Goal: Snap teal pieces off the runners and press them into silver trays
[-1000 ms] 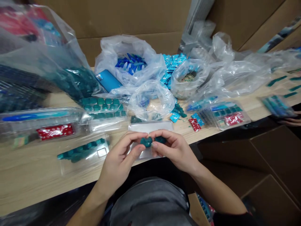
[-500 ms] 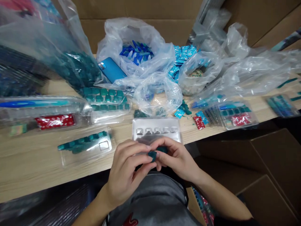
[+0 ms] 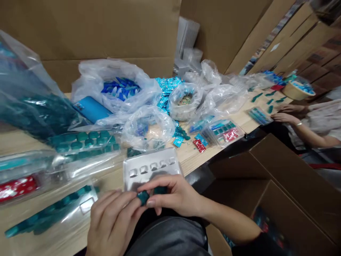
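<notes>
My left hand (image 3: 112, 222) and my right hand (image 3: 174, 195) meet at the table's front edge. Between their fingertips are a small teal moulded piece (image 3: 143, 197) and a second teal piece (image 3: 160, 190). The left fingers pinch the first, and the right fingers hold the second; whether the pieces are joined is hidden. Just beyond my hands lies a clear plastic blister tray (image 3: 153, 160) with a row of several small wells. A clear blister pack with a teal strip (image 3: 50, 209) lies under and left of my left hand.
The light wood table (image 3: 112, 177) holds clear plastic bags, one with blue pieces (image 3: 121, 89), plus a blue phone (image 3: 92, 109) and blister packs. Cardboard boxes (image 3: 290, 177) stand below and behind it. At the far right, a co-worker's hands (image 3: 286, 113) rest near a round basket (image 3: 297, 90).
My view has swung left, bringing the co-worker's hands and the basket into sight. My hands now sit lower in the picture, still pinching the teal pieces, and the blister tray shows fully.
</notes>
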The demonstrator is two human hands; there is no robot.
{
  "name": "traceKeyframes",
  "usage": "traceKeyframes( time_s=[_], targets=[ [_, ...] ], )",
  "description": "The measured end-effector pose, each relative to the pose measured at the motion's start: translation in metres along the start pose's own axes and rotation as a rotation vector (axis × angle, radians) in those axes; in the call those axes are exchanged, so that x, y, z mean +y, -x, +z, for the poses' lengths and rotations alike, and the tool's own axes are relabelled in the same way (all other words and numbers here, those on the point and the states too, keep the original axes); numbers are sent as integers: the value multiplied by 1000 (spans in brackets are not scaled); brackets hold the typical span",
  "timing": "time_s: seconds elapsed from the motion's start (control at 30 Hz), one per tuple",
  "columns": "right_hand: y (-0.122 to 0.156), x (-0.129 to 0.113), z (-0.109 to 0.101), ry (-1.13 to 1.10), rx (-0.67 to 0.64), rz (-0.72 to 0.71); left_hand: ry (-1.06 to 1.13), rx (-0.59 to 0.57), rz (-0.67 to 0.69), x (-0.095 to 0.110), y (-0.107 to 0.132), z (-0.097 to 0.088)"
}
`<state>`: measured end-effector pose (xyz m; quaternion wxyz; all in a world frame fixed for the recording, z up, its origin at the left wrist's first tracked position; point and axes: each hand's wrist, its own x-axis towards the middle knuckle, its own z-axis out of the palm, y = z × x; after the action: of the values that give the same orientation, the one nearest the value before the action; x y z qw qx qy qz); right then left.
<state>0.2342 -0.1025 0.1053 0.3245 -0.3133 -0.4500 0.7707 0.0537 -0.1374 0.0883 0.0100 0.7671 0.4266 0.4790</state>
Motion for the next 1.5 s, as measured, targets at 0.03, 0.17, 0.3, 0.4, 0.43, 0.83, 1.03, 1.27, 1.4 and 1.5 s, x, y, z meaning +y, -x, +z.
traceKeyframes(
  time_s=[0.03, 0.17, 0.3, 0.4, 0.43, 0.83, 1.03, 1.27, 1.4, 1.5],
  targets=[
    [2, -2, 2, 17, -4, -8, -40, -1, 30, 3, 0, 0],
    [9, -8, 2, 92, -7, 7, -74, -49, 68, 13, 1, -1],
    [-1, -17, -10, 469, 56, -188, -16, -82, -95, 8, 16, -7],
    [-22, -25, -13, 953, 94, -437, -33, -34, -250, -2, 31, -13],
    [-30, -27, -10, 1108, 75, -457, -34, -18, -293, -5, 35, -14],
    [-64, -51, 17, 1358, -116, -92, -11, -38, -365, -13, 26, -17],
    [-34, -46, -3, 394, -209, -69, 51, 34, -417, -6, 2, -9],
    [-10, -46, 5, 436, -217, -132, -4, 44, -326, 6, -16, -1],
    [-10, -44, 1, 621, -219, -299, 103, 17, -427, 11, -15, -1],
    [-11, -40, -3, 847, -189, -455, 354, -14, -604, 14, -14, 2]
  ],
)
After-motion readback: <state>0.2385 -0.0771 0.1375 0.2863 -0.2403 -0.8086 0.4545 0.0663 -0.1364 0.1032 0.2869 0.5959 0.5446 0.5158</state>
